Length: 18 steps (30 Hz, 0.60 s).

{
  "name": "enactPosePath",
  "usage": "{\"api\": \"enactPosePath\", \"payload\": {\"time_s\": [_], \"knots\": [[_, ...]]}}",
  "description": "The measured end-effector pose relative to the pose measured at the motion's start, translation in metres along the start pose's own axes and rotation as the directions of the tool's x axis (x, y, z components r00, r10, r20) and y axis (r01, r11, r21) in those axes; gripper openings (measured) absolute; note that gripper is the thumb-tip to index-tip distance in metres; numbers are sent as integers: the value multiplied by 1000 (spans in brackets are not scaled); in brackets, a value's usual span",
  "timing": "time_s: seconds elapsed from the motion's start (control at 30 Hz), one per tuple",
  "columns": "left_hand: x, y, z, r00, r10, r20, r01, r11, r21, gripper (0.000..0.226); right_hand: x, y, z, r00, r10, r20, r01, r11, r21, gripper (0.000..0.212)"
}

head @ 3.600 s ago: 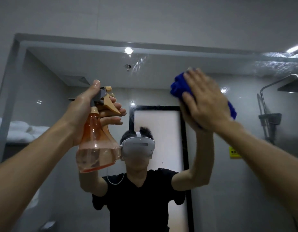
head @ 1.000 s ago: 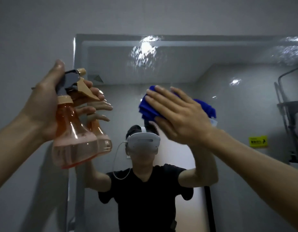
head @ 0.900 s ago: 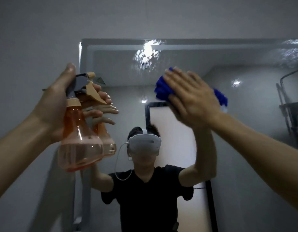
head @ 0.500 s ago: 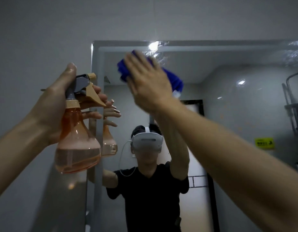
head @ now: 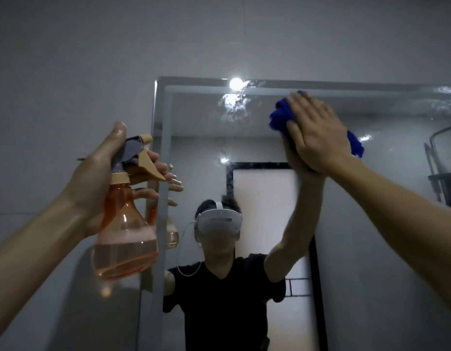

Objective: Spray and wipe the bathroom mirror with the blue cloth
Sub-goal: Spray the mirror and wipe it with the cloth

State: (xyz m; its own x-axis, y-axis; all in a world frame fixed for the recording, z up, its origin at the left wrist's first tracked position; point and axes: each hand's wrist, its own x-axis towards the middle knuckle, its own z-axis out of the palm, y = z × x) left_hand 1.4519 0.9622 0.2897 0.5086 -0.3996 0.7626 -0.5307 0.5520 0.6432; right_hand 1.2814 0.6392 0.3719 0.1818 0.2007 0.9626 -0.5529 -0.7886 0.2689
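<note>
Head view: right hand (head: 318, 134), arm raised, fingers flat and straight, presses bunched blue cloth (head: 280, 117) against mirror (head: 371, 224) near its top edge. Left hand (head: 97, 183) grips translucent orange spray bottle (head: 124, 236), liquid filling its bulbous base, beside mirror's left edge. Wet streaks glint along top; glass extends right.

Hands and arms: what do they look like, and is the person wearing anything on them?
Both forearms are bare right up to the picture's edges: no sleeves, gloves, watch or rings show on the left hand or the right hand. The mirror shows short black T-shirt sleeves ending above the elbows, and a white headset with a thin white cable.
</note>
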Motion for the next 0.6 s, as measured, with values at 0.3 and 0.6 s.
{"api": "enactPosePath", "payload": {"time_s": [0.3, 0.6], "knots": [[1, 5, -8, 1000, -10, -15, 10, 1000, 12, 65, 49, -134, 23, 1000, -12, -22, 12, 1000, 25, 55], [-13, 5, -6, 996, -50, -71, 55, 995, 78, 65, -29, -151, 34, 973, -227, -51, 227, 974, -9, 54]]}}
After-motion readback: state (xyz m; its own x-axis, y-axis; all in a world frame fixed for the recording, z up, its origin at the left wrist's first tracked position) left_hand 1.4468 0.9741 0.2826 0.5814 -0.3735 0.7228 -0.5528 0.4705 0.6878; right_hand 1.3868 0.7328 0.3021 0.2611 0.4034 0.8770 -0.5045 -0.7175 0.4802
